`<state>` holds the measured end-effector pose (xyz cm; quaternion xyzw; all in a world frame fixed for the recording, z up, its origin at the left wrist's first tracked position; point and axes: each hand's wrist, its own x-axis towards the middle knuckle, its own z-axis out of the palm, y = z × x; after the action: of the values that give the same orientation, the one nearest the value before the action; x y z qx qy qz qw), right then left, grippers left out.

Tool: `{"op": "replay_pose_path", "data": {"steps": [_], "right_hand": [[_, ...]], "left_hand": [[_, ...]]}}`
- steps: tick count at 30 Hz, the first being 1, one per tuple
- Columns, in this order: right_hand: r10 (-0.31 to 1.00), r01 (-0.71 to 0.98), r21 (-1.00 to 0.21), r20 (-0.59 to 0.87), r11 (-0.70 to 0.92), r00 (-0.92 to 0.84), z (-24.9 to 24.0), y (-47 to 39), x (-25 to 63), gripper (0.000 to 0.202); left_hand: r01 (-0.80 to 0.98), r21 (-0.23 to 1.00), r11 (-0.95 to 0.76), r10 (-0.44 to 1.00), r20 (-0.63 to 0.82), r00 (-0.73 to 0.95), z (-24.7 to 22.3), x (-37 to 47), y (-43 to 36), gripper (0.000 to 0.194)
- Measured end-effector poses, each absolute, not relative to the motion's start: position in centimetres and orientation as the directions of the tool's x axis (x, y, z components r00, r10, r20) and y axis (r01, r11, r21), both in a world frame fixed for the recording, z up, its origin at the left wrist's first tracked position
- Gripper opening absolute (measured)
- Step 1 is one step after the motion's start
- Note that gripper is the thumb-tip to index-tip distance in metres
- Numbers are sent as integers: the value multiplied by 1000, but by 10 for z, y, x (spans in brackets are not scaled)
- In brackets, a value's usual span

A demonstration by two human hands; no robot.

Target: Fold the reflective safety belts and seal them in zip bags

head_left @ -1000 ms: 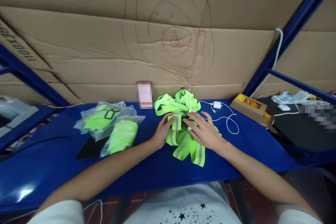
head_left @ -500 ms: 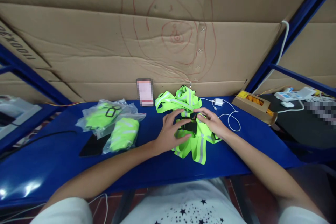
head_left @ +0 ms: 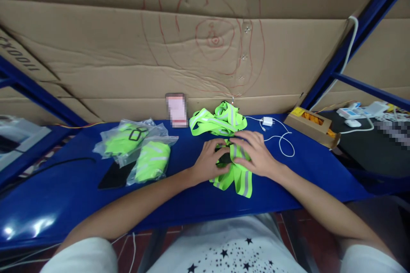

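Between my hands, a neon-green reflective strap vest (head_left: 245, 183) with silver stripes lies loosely folded, its loops fanning toward the table's front edge. My left hand (head_left: 209, 163) curls round its left side, thumb below and fingers above a black part (head_left: 223, 158). On the other side, my right hand (head_left: 258, 153) pinches the green webbing between thumb and fingers, palm down. The fingers partly cover the black part and the upper folds. Just behind my hands sits another heap of green reflective straps (head_left: 208, 123).
Left on the blue table (head_left: 188, 204) are two clear bags, one bag (head_left: 152, 162) beside a black flat object (head_left: 115, 175) and another bag (head_left: 123, 138) behind. A blurred phone-like item (head_left: 177, 111) leans on the cardboard. A white charger (head_left: 267, 121) and open box (head_left: 312, 126) stand right.
My right hand has come over the top of the strap vest, covering its right side. My left fingers have closed in on the black part, and the folds are gathered tighter.
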<state>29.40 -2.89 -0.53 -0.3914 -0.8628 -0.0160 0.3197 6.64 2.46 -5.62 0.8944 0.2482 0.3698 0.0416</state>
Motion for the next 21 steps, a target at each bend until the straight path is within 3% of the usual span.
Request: {"op": "replay_pose_path", "data": {"steps": [3, 6, 11, 17, 21], "right_hand": [[596, 674, 34, 437, 738, -674, -7, -40, 282, 76], [658, 736, 119, 372, 666, -655, -14, -38, 278, 72], [686, 753, 90, 355, 651, -635, -20, -25, 286, 60], [718, 771, 45, 334, 635, -611, -7, -22, 299, 58], [714, 770, 19, 358, 638, -601, 5, -17, 308, 62]], "left_hand": [[446, 334, -830, 553, 589, 589, -61, 66, 27, 53], [471, 343, -813, 578, 576, 578, -62, 66, 30, 48], [499, 314, -808, 583, 552, 597, -56, 66, 28, 31], [505, 156, -849, 517, 444, 732, -35, 66, 25, 36], [413, 208, -886, 463, 391, 795, -3, 63, 29, 46]]}}
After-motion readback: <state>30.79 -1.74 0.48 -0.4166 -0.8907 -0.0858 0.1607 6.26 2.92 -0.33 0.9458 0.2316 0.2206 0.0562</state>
